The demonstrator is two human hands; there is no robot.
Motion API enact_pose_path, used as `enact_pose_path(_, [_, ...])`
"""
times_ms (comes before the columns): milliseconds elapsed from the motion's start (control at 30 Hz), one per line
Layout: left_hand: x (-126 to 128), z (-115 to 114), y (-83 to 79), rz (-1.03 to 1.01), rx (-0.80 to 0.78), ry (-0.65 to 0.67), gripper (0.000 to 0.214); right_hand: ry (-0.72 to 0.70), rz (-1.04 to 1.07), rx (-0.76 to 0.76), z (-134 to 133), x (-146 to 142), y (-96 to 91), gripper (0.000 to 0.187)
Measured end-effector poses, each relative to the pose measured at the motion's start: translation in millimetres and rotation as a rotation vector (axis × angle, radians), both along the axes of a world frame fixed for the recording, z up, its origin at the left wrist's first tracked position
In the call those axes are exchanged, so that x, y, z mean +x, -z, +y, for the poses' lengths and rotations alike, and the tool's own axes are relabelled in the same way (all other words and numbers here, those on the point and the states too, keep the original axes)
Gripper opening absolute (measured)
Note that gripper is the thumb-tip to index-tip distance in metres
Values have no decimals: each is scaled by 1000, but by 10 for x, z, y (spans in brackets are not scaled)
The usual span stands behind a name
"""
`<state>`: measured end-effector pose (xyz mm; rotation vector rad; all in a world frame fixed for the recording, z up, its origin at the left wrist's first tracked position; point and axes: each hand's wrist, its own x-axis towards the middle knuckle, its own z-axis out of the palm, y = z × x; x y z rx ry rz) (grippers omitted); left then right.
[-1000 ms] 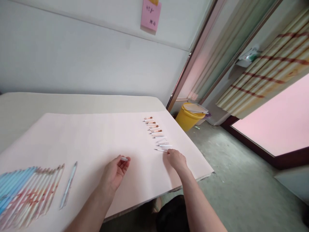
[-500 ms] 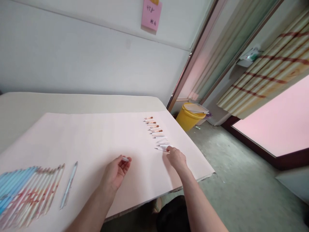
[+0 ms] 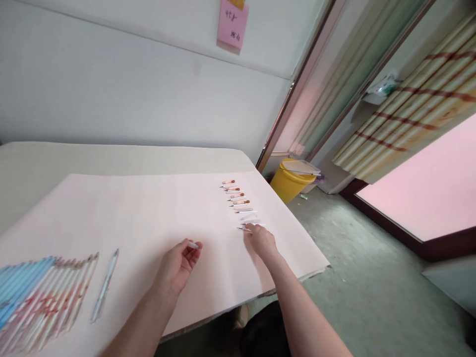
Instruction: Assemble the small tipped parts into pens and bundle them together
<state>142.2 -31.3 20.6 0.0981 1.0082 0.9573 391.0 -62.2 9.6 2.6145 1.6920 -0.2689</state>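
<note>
Between its thumb and fingers, my left hand (image 3: 181, 263) pinches a small white tube-like piece (image 3: 193, 245) above the sheet. My right hand (image 3: 262, 240) is closed at a thin white pen refill (image 3: 242, 228) with a dark tip, the nearest of a row; the fingers cover most of it. Further up the row lie more white refills (image 3: 245, 212) and small clear pieces, several with brown figures (image 3: 240, 202). To the left, a single light-blue pen (image 3: 105, 285) rests apart from a group of blue pens (image 3: 31, 277) and pale pens with reddish prints (image 3: 63, 292).
A pale pink sheet (image 3: 148, 208) covers much of the table (image 3: 33, 163). Past the table's right edge, a yellow bucket (image 3: 288, 183) stands on the floor. A pink note (image 3: 232, 25) hangs on the white wall, and a checked curtain (image 3: 401, 119) is at right.
My right hand has moved slightly left along the nearest refill, towards its dark tip. My left hand stays in place with the white piece.
</note>
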Motion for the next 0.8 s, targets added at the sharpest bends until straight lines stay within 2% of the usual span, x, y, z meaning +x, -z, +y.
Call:
enact_pose_path(167, [-4,-1,13,1,-6,6,7,-21,8,9,126,-42,51,22])
enact_pose_path(300, [-12,-8,26,1,1,6,8,-81,46,40,137,-143,-5,18])
enact_pose_path(500, [-7,-8,36,38,-7,-36,10,-294,223,118,-27,-621,-268,15])
enact_pose_path(633, [-13,-4,34,30,10,-57,7,-488,471,298,-186,-918,-381,13])
enact_pose_path(800, [7,-22,37,37,68,-15,5,-554,370,330,-233,-1055,-339,14])
